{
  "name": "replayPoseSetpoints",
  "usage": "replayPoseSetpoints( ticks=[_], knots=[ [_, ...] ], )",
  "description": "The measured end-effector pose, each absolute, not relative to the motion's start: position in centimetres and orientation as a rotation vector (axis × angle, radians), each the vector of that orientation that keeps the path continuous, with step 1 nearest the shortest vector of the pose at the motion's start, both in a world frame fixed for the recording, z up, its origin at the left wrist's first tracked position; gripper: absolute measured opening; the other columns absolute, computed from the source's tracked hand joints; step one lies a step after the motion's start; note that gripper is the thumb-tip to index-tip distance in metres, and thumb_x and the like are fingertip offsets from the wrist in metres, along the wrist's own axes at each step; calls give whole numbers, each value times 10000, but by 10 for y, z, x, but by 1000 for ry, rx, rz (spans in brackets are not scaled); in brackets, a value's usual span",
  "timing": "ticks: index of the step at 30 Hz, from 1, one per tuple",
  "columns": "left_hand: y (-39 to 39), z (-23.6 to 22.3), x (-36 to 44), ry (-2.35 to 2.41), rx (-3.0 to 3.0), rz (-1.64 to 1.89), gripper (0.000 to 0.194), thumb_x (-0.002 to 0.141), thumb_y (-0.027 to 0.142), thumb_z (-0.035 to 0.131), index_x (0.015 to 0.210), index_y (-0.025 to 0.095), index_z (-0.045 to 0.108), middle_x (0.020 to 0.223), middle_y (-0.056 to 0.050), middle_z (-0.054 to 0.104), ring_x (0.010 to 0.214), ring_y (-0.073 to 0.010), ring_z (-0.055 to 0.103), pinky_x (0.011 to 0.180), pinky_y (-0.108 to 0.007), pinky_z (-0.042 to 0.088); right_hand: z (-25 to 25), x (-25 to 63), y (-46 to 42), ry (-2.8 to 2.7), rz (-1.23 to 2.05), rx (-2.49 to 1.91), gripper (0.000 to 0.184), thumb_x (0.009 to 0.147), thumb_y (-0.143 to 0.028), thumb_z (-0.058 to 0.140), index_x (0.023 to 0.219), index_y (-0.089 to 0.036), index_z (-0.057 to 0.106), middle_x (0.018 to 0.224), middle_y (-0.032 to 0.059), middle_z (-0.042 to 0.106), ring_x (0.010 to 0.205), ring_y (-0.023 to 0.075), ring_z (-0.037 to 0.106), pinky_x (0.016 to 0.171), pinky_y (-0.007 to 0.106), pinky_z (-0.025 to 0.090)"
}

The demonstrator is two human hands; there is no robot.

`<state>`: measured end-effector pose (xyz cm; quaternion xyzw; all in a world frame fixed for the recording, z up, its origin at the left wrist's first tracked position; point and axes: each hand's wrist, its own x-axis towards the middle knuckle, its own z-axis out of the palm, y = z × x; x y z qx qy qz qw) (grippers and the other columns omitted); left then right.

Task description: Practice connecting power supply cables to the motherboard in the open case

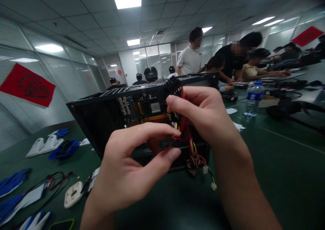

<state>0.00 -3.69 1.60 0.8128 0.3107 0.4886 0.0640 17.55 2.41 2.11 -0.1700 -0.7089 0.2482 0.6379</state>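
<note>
An open black computer case (86, 121) lies in front of me, its motherboard (155, 107) and slots showing inside. My right hand (203, 111) pinches a bundle of power cables (183, 128) near a black multi-pin plug (173, 84). Lower and to the left, my left hand (137, 162) has thumb and forefinger closed around a dark connector (167, 142) beside the red, yellow and black wires; its outline is partly hidden. More of the cables hang below in a tangle, with small white plugs (213, 186) dangling over the table.
Blue and white gloves (15, 182), thin leads (59, 181), a beige round-cornered object (73, 194) and a blue tray (64, 149) lie on the green table (276, 176) at left. A water bottle (254, 99) stands at right. Several people work beyond the case.
</note>
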Motion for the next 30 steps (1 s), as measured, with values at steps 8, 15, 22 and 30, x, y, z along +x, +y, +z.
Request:
replayPoseSetpoints(
  ticks=[8, 15, 22, 30],
  knots=[
    [-26, 12, 11, 880, 2372, 1118, 169, 910, 310, 631, 983, 180, 712, 783, -28, 709, 678, -145, 646, 608, -227, 517, 22, 169, 9, -1502, 418, -378, 235, 893, -295, 697, 686, -188, 664, 657, -27, 543, 582, 88, 496, 491, 207, 387],
    [-28, 15, 1, 842, 2286, 825, 290, 1022, 381, 414, 884, 182, 574, 657, 11, 550, 582, -110, 504, 545, -222, 424, 23, 168, 15, -1137, 436, -224, 259, 949, -302, 614, 708, -211, 647, 683, -26, 544, 492, 72, 451, 471, 229, 415],
    [-18, 20, -19, 851, 2311, 806, 339, 1021, 431, 392, 809, 196, 514, 657, 10, 508, 581, -117, 472, 524, -221, 422, 25, 175, 21, -1009, 559, -219, 271, 982, -407, 550, 774, -236, 582, 860, 5, 557, 576, 83, 504, 484, 241, 386],
    [-14, 22, -27, 818, 2345, 975, 387, 1010, 465, 421, 813, 184, 601, 628, -18, 561, 555, -128, 524, 511, -231, 455, 21, 170, 26, -1171, 295, -383, 355, 968, -589, 482, 899, -265, 611, 803, 15, 565, 648, 140, 562, 538, 273, 394]
  ],
)
